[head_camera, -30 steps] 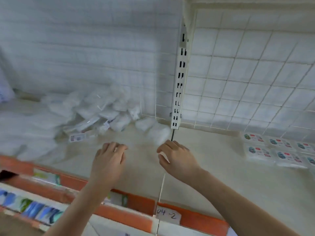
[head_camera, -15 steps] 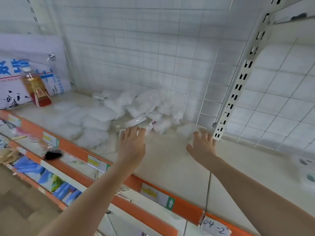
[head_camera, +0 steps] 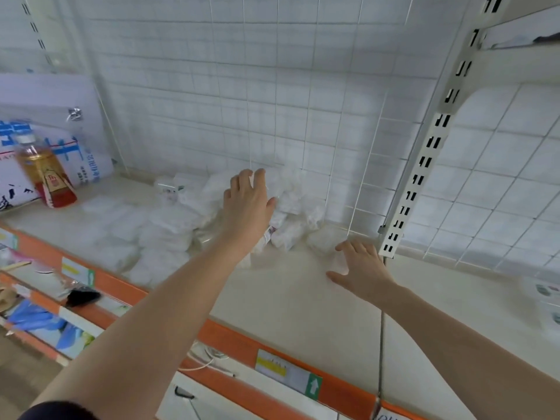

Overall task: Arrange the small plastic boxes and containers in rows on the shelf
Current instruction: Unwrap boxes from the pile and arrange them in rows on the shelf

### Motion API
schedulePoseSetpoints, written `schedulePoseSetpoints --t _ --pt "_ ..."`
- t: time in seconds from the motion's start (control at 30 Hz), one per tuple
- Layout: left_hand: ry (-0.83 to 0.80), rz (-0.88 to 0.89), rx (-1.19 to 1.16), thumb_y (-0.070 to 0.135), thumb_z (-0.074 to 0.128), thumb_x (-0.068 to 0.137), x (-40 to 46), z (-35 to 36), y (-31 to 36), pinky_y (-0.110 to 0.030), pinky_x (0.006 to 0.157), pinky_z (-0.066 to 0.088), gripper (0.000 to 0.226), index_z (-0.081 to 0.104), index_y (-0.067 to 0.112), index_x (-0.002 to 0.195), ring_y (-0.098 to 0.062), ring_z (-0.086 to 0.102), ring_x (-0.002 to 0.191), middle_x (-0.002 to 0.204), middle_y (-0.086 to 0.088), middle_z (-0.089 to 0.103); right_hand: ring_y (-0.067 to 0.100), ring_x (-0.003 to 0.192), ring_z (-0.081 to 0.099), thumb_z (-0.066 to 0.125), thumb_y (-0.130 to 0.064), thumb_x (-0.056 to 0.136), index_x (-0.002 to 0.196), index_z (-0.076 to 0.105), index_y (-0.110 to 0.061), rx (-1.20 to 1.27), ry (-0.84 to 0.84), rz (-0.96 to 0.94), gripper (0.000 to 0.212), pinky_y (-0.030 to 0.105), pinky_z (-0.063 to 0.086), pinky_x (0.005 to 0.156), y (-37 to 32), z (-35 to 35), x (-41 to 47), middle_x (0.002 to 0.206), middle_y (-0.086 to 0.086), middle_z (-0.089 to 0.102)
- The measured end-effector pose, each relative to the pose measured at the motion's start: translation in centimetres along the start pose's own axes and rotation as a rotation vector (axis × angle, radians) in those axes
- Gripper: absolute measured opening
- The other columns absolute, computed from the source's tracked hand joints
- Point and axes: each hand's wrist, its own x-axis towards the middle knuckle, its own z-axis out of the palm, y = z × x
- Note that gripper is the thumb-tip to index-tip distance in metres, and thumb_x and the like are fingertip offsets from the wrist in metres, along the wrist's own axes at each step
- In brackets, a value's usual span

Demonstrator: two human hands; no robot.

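Observation:
A loose heap of small white plastic packs and boxes (head_camera: 181, 219) lies against the wire-grid back of the cream shelf (head_camera: 291, 298). My left hand (head_camera: 247, 204) reaches over the heap with its fingers spread and straight, holding nothing. My right hand (head_camera: 360, 268) lies flat on the shelf, fingers straight, its fingertips at a white pack (head_camera: 322, 241) on the heap's right end. Parts of the heap are hidden under my left hand and forearm.
An amber bottle with a red label (head_camera: 45, 174) stands at the far left before a white printed bag (head_camera: 60, 128). A slotted upright (head_camera: 424, 165) rises right of my right hand. Labelled boxes (head_camera: 545, 295) sit at the right edge. An orange price rail (head_camera: 242, 344) fronts the shelf.
My left hand has moved forward and up over the heap, fingers spreading. My right hand has stayed near the upright, flat on the shelf. The view has swung left since the first frame.

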Motion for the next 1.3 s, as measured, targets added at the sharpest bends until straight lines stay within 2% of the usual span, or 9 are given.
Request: schedulePoseSetpoints --t 0.1,0.2,0.33,0.47,0.6,0.77,1.0,1.17,1.3 --pt "-0.154 -0.084 -0.012 0.039 0.057 0.090 1.1 0.8 0.2 -0.043 0.087 0.041 0.061 0.035 0.007 0.136 -0.034 0.040 0.120 0.131 -0.016 0.043 0.029 0.129 0.032 0.060 -0.051 0.084 0.135 0.039 -0.022 0.026 -0.005 0.017 0.062 0.036 0.032 0.106 -0.1 0.0 0.1 0.138 0.000 0.040" --pt "-0.158 -0.088 -0.022 0.040 0.054 0.091 0.9 1.7 0.0 -0.042 0.086 0.041 0.055 0.037 0.007 0.131 -0.033 0.035 0.123 0.132 -0.014 0.042 0.029 0.128 0.032 0.061 -0.049 0.084 0.135 0.039 -0.022 0.052 0.008 0.037 0.062 0.035 0.030 0.105 -0.3 0.1 0.1 0.137 0.001 0.038" --pt "-0.160 -0.068 -0.019 0.037 0.062 0.085 0.1 2.9 0.1 -0.044 0.090 0.043 0.056 0.039 0.007 0.126 -0.035 0.027 0.133 0.137 -0.016 0.038 0.029 0.128 0.025 0.062 -0.043 0.083 0.131 0.038 -0.022 0.137 0.042 0.085 0.057 0.034 0.032 0.102 -0.6 0.8 -0.2 0.136 0.008 0.032" --pt "-0.135 -0.044 -0.049 0.029 0.072 0.076 -0.8 3.0 1.0 -0.047 0.084 0.045 0.054 0.048 0.002 0.115 -0.040 0.043 0.117 0.125 -0.021 0.048 0.028 0.132 0.018 0.061 -0.038 0.083 0.128 0.037 -0.023 0.177 0.035 0.072 0.054 0.037 0.034 0.102 -0.6 1.0 -0.5 0.137 0.010 0.030" --pt "-0.027 0.070 -0.002 0.029 0.080 0.060 -2.0 2.9 1.8 -0.043 0.070 0.048 0.050 0.055 0.005 0.096 -0.040 0.056 0.097 0.104 -0.019 0.059 0.028 0.133 0.025 0.060 -0.054 0.080 0.134 0.034 -0.025 0.099 0.039 0.113 0.067 0.037 0.031 0.105 -0.2 0.5 -0.7 0.139 0.006 0.031" --pt "-0.001 0.163 -0.064 0.025 0.080 0.059 -3.8 2.3 4.0 -0.044 0.073 0.048 0.053 0.047 0.010 0.098 -0.040 0.054 0.104 0.108 -0.017 0.057 0.029 0.128 0.030 0.058 -0.061 0.079 0.137 0.033 -0.019 0.081 0.047 0.143 0.076 0.036 0.033 0.104 0.3 0.2 -1.5 0.138 0.008 0.033" --pt "0.022 0.261 -0.215 0.024 0.076 0.062 -7.8 2.2 8.9 -0.043 0.080 0.047 0.056 0.043 0.012 0.105 -0.037 0.052 0.110 0.117 -0.015 0.055 0.023 0.130 0.030 0.061 -0.052 0.082 0.136 0.035 -0.019 0.249 0.170 0.129 0.068 0.035 0.038 0.101 3.1 -1.3 -5.5 0.140 0.003 0.033" --pt "-0.019 0.303 -0.353 0.027 0.075 0.064 -11.5 3.0 14.4 -0.042 0.082 0.045 0.055 0.044 0.013 0.107 -0.034 0.051 0.112 0.117 -0.012 0.055 0.019 0.126 0.037 0.063 -0.042 0.083 0.131 0.042 -0.020 0.329 0.276 0.148 0.058 0.028 0.038 0.092 7.5 -2.7 -11.6 0.138 -0.004 0.038" --pt "-0.082 0.317 -0.491 0.028 0.076 0.065 -14.0 3.3 19.4 -0.040 0.085 0.044 0.056 0.044 0.015 0.109 -0.030 0.049 0.111 0.117 -0.009 0.053 0.015 0.120 0.044 0.061 -0.055 0.078 0.125 0.050 -0.023 0.348 0.334 0.197 0.058 0.020 0.033 0.090 11.1 -4.0 -16.2 0.131 -0.007 0.047"
